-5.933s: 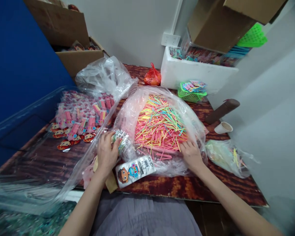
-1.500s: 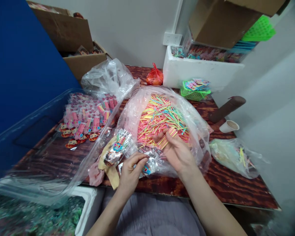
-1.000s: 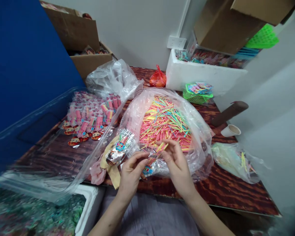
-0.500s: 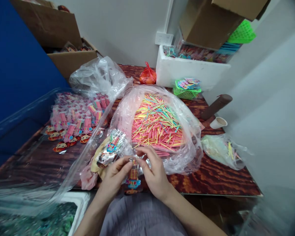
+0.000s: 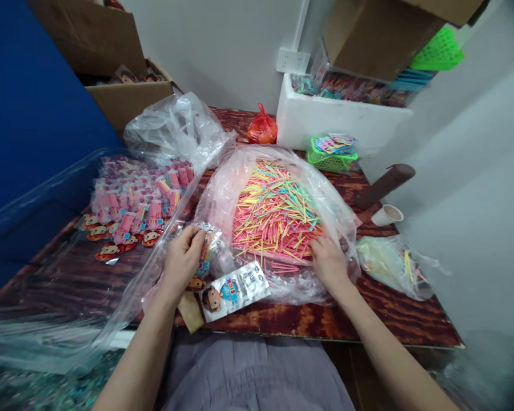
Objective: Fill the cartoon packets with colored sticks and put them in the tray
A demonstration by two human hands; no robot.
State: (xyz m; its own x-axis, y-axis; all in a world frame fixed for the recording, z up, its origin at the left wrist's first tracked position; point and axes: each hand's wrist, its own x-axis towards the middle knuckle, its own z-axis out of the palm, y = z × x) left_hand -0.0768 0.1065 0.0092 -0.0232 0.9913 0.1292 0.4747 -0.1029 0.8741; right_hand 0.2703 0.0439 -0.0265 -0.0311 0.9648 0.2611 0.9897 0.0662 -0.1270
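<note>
At the left front, my left hand [image 5: 183, 258] is closed with thumb and fingers together on a small clear packet [image 5: 204, 254] of coloured sticks with a cartoon figure below. My right hand [image 5: 329, 262] is at the right edge of a heap of thin pink, yellow and green sticks [image 5: 274, 217]. Its fingers are curled, and the tips are hidden, so what they hold does not show. The sticks lie in an open clear plastic bag [image 5: 214, 194]. Between my hands a flat silver packet [image 5: 251, 281] with a cartoon figure rests at the table's front.
Many filled packets [image 5: 132, 200] lie at the left behind a clear plastic sheet. A red bag [image 5: 262, 130], a white foam box [image 5: 342, 120] and a green basket [image 5: 332, 161] stand at the back. To the right are a brown flask [image 5: 383, 185], paper cup [image 5: 386, 215] and plastic bag [image 5: 389, 265].
My hands have parted from the small packet they held together in front of me. The left moved left and up, the right moved right to the sticks. The silver packet now shows between them.
</note>
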